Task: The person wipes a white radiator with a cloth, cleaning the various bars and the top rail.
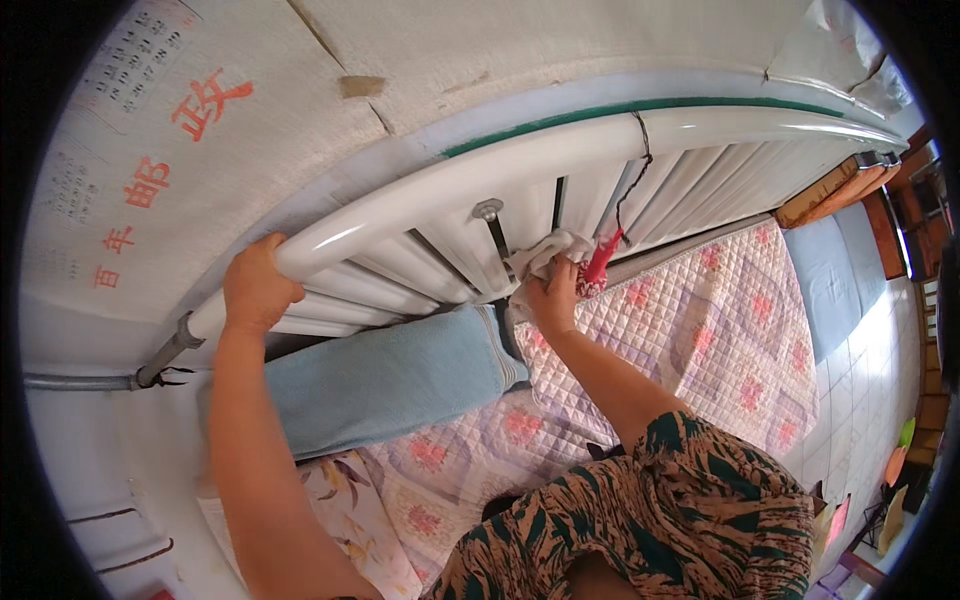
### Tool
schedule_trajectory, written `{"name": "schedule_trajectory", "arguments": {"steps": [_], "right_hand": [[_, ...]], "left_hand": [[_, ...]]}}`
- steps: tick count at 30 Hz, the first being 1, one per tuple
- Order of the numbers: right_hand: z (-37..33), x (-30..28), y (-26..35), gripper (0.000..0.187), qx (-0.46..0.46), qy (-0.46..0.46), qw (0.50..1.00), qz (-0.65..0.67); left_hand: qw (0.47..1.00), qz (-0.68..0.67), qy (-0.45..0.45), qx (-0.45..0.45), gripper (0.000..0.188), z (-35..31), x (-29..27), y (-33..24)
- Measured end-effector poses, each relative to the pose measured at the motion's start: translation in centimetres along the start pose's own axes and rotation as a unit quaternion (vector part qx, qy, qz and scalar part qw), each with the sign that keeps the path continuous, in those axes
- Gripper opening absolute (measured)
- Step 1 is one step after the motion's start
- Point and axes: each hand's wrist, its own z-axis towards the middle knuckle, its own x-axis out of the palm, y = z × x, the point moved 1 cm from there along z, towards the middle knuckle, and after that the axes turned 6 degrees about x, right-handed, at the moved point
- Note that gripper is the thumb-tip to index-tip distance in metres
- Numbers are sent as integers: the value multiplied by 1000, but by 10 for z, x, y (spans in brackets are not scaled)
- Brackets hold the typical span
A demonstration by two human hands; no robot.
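A long white radiator (440, 205) runs along the wall, with a thick rounded top rail. My left hand (258, 288) is wrapped round that rail near its left end. Bunched in my right hand (553, 300) is a whitish cloth (545, 258), held against the lower part of the radiator's fins beside a metal bracket (489, 210). Just right of the cloth hangs a pink-red object (601, 258) on a dark cord (646, 158) looped over the rail; its kind I cannot make out.
Below the radiator, a quilted floral cover (690, 330) lies spread, with a folded blue towel-like cloth (390, 375) on it. A pipe (80, 382) joins the radiator at left. An orange-brown cushion (838, 190) sits at the far right, above a tiled floor (870, 350).
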Motion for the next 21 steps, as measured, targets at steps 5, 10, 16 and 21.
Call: {"name": "schedule_trajectory", "arguments": {"steps": [5,10,16,21], "right_hand": [[22,-31,97,60,-54,-46,995,71],[38,-41,116,62,-182,-88,978,45],[4,16,13,63,2,-57,998,36],[-1,71,-119,54,186,-23,981,58]], "left_hand": [[1000,9,2,-8,49,-4,1,3],[1000,6,3,2,48,-2,3,1],[999,13,23,-21,47,-3,-1,-7],[1000,6,-4,5,45,0,1,-14]]}}
